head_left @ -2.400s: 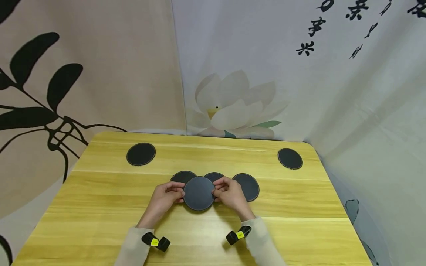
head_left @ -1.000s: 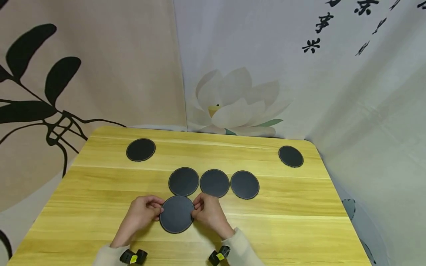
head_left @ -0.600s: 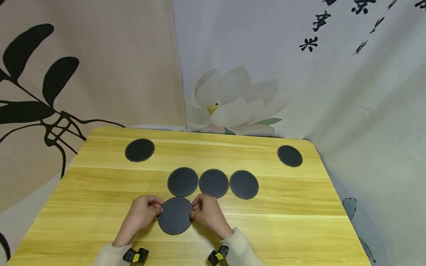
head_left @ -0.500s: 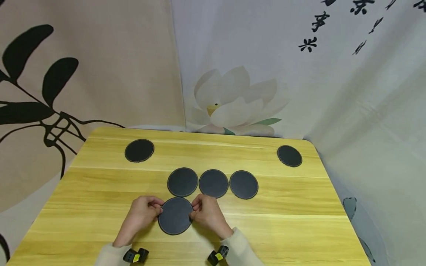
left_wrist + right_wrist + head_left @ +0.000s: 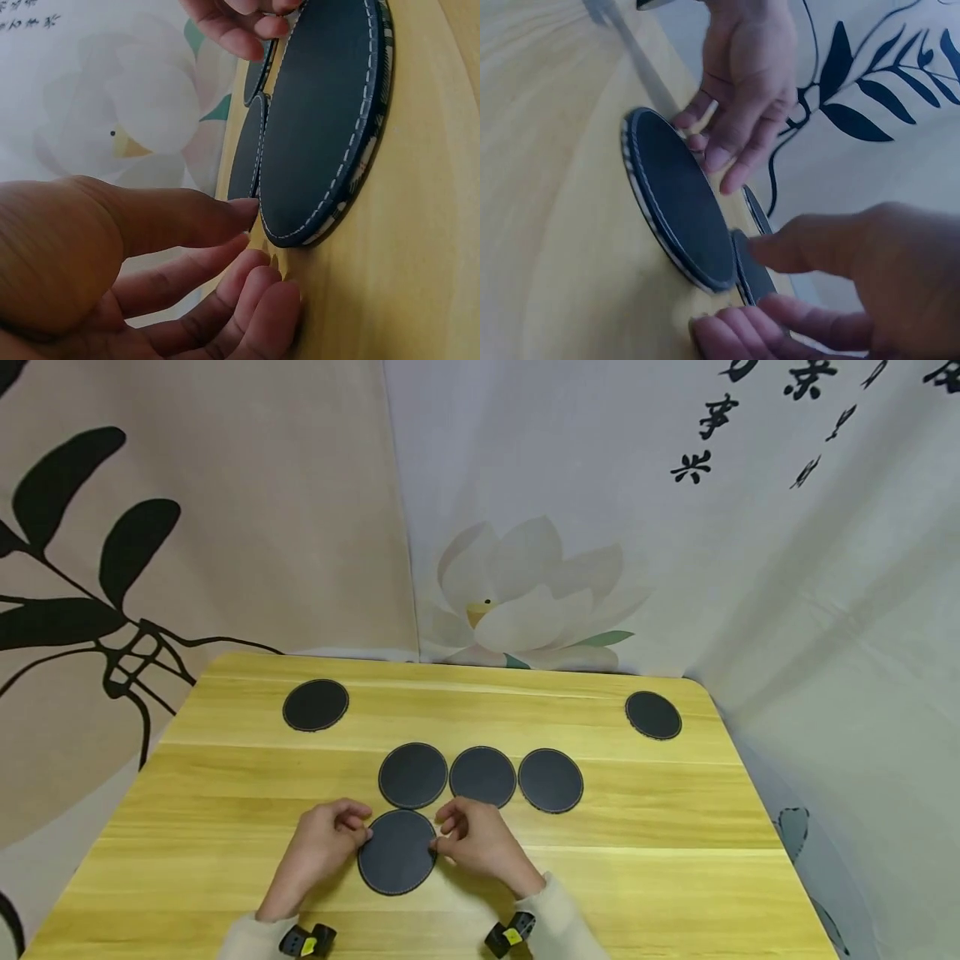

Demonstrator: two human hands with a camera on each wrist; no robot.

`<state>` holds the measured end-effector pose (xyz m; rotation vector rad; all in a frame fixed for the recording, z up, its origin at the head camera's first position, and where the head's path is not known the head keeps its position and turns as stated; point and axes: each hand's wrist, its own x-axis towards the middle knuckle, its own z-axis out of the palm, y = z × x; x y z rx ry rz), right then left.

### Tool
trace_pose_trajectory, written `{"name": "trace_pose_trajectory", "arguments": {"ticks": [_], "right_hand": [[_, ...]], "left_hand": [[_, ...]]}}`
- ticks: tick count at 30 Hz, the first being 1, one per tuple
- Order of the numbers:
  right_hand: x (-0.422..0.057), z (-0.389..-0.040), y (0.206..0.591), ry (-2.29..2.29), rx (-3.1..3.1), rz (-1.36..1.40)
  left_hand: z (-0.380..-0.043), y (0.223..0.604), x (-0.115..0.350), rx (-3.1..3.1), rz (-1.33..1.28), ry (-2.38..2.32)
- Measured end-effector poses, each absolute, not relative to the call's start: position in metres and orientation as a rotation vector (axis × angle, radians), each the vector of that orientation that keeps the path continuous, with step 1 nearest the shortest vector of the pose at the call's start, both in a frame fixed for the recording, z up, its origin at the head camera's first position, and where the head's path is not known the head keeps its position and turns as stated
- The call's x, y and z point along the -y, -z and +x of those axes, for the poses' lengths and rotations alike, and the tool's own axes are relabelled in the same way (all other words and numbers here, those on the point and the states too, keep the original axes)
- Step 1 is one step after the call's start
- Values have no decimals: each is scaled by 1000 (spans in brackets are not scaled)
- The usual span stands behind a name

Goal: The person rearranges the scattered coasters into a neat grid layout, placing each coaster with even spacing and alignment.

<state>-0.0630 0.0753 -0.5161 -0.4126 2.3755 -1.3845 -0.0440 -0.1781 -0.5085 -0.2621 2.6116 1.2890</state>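
A round black coaster [image 5: 397,852] with a stitched rim lies flat on the wooden table, just in front of the left end of a row of three like coasters. At its left edge is my left hand [image 5: 318,852], fingers loosely bent; in the left wrist view the thumb tip is close to the coaster's rim [image 5: 330,127] and the other fingers are spread below. My right hand [image 5: 483,843] is at the right edge. The right wrist view shows its thumb and fingers apart, with a gap to the coaster [image 5: 679,199]. Neither hand grips it.
The row holds a left coaster [image 5: 413,776], a middle coaster [image 5: 483,774] and a right coaster [image 5: 551,781]. Two more lie farther back, one at the far left [image 5: 316,705] and one at the far right [image 5: 653,715]. Printed curtains [image 5: 555,460] hang behind the table [image 5: 660,893].
Both hands carried the coaster from over the row toward the front left and set it down below the left coaster. Since then the right hand's fingers have loosened and drawn slightly rightward.
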Motion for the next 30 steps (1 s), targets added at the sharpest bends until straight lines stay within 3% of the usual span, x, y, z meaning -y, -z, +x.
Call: {"name": "trace_pose_trajectory", "arguments": {"ticks": [14,30], "right_hand": [[-114,-81,505,1442,-2449,-501],[-174,-109,502,1464,-2656,-257]], "left_hand": [[-59,504,162,-2635,-148,-1466],[-84,505,107,-2569,-16,-1630]]}}
